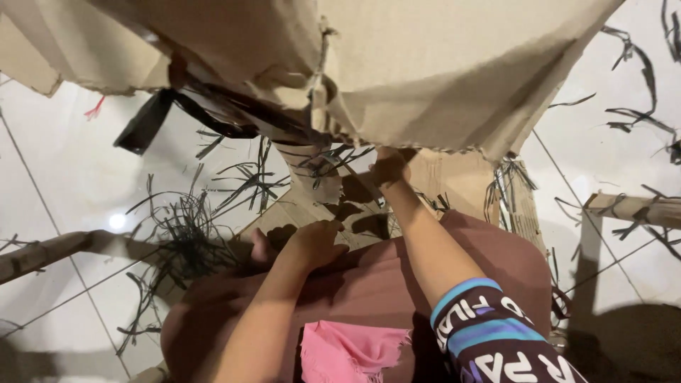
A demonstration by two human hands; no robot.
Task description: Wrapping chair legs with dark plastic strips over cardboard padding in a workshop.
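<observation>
Two hands under big cardboard sheet (440,64): right hand (389,167) pinches its torn lower edge, left hand (312,243) loosely curled w/ nothing held, below it. Prob. light, stiff, tears easily; grip near edge.

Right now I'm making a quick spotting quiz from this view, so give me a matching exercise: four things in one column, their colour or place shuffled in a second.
Things:
1. cardboard sheet
2. frayed cloth
3. plastic strips
4. right hand

Descriptions:
A. pink, on the lap
B. black, scattered on the white tiled floor
C. tan, filling the top of the view
D. raised at the cardboard's torn lower edge

Pairs: 1-C, 2-A, 3-B, 4-D
</observation>
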